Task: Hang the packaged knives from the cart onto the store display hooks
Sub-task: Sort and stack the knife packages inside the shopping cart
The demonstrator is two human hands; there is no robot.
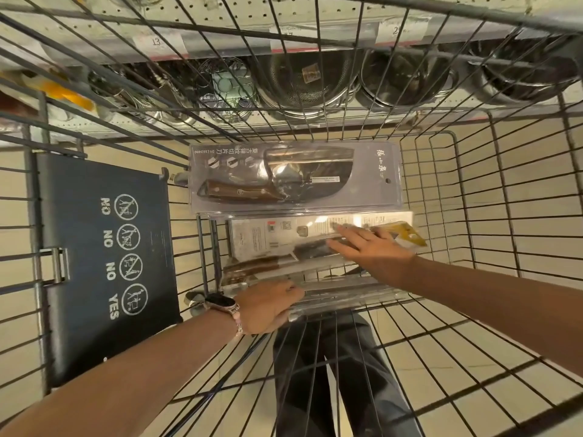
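Note:
Several packaged knives lie flat in the wire cart [473, 190]. The farthest is a grey blister pack with a wood-handled cleaver [293, 176]. Nearer lies a white-backed knife pack [284, 238], face down, with a yellow-tipped pack [407, 236] at its right end. My right hand [369, 247] rests flat on the white-backed pack, fingers spread. My left hand [268, 307], with a watch on the wrist, grips the near edge of the closest clear knife package [340, 294]. No display hooks are visible in this view.
A dark fold-down child-seat flap [104, 247] with NO/YES pictograms stands at the cart's left. Beyond the cart, store shelves hold steel bowls and colanders [303, 80] and wire racks [220, 86]. My dark trouser legs [340, 373] and tan floor tiles show through the cart bottom.

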